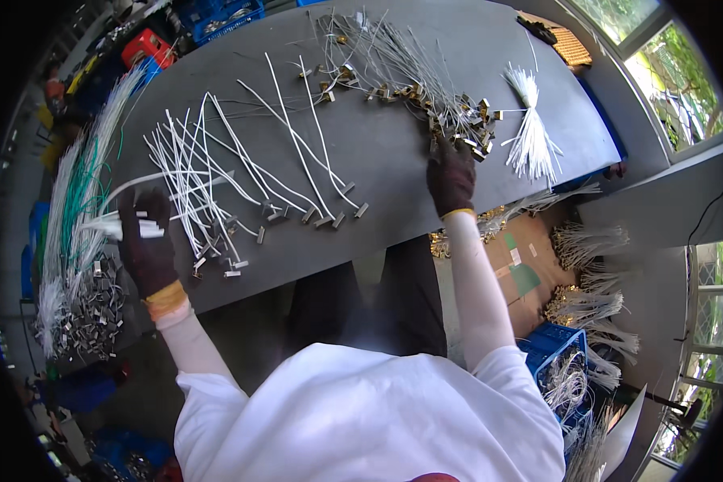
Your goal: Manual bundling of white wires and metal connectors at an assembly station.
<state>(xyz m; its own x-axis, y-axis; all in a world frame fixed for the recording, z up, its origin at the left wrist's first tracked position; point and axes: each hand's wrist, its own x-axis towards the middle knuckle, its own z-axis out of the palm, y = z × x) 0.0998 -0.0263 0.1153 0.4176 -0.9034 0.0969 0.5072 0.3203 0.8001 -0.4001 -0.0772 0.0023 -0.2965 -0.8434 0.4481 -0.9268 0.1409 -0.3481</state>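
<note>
Dark-gloved left hand (147, 255) clasps thin white wires (103, 226); dark-gloved right hand (451, 180), finger grip unclear, meets brass-tipped grey wires (414, 74), seemingly many left heaped.

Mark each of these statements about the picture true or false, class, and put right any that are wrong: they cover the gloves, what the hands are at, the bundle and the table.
1. The left hand and the right hand both wear dark gloves. True.
2. The left hand is empty. False: it holds a bunch of white strips.
3. The right hand is at a pile of grey wires with gold-coloured metal ends. True.
4. A white bundle lies to the left of the left hand. False: it lies on the tabletop, to the right of the right hand.
5. The tabletop is bright yellow. False: it is dark grey.
</note>
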